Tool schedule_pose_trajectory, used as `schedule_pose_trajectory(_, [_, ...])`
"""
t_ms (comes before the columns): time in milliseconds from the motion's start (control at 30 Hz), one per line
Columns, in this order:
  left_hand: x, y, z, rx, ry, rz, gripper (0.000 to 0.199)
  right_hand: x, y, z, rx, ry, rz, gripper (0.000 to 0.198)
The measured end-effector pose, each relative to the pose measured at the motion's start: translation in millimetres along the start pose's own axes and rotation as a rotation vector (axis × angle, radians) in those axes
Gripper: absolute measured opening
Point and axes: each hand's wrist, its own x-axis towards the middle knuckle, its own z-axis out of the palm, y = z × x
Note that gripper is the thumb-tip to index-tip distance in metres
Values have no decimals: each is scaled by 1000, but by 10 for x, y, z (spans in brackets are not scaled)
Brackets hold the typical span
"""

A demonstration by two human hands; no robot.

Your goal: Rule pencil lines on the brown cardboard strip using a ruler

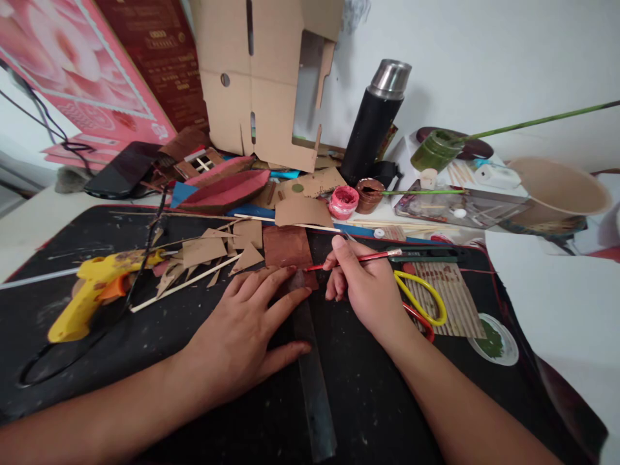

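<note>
My left hand [242,329] lies with its fingers spread, pressing the upper part of a clear ruler [314,400]. The ruler's top end overlaps a brown-painted piece of cardboard [287,245] on the black mat. A slim red pencil [375,256] is pinched in my right hand [368,284], its tip at the lower right edge of the brown piece, close to my left fingertips. Scissors with yellow and red handles [433,300] lie just right of my right hand, partly hidden by it.
A yellow glue gun [92,290] with its cable lies left, beside cardboard scraps [203,250]. Behind are a pink boat-shaped piece [227,190], a pink paint jar [343,201], a brown paint jar [369,195] and a black thermos [371,129]. Green paint sits in a dish [508,345] at right.
</note>
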Motion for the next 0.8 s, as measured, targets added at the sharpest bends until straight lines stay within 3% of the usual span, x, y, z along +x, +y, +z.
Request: schedule_pose_trajectory(800, [-6,-1,9,30,-2,15,67,-15,21,4,4,-13,-30,61])
